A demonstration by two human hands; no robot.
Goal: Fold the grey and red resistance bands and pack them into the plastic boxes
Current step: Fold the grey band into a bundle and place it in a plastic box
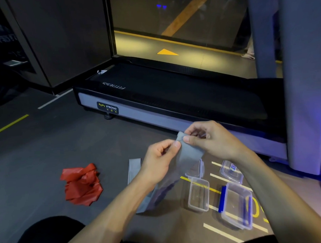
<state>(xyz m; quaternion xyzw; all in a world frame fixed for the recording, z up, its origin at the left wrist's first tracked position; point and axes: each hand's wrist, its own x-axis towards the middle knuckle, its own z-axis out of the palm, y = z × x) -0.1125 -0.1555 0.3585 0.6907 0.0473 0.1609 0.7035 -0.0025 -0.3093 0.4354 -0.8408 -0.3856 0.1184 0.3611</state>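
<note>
On the floor, location: we work seated at floor level, with all task items laid out on the floor (47, 148) ahead of us.
Treadmill: the treadmill (173, 95) lies across the far side of the work area, well apart from the items.
Grey band: the grey resistance band (189, 153) is raised at its top end between both hands; the rest hangs down and trails onto the floor beside the boxes. We judge the first fold to be only starting, since most of the length is still loose.
Red band: the red resistance band (81, 185) lies crumpled on the floor to the left, untouched and unfolded.
Large box: the blue-clipped plastic box (237, 206) stands open and holds nothing, at the right.
Small box: the smaller plastic box (198, 194) stands open just beside it, also unfilled.
Lids: one lid (231, 171) lies behind the large box; a second lid (195, 168) lies behind the small box, partly hidden by the grey band.
Left hand: the left hand (161, 158) pinches the band's upper edge between thumb and curled fingers (176, 144).
Right hand: the right hand (206, 139) pinches the same end from the other side, close to the left.
Progress: nothing is packed. Remaining: fold grey, fold red, load both boxes.
</note>
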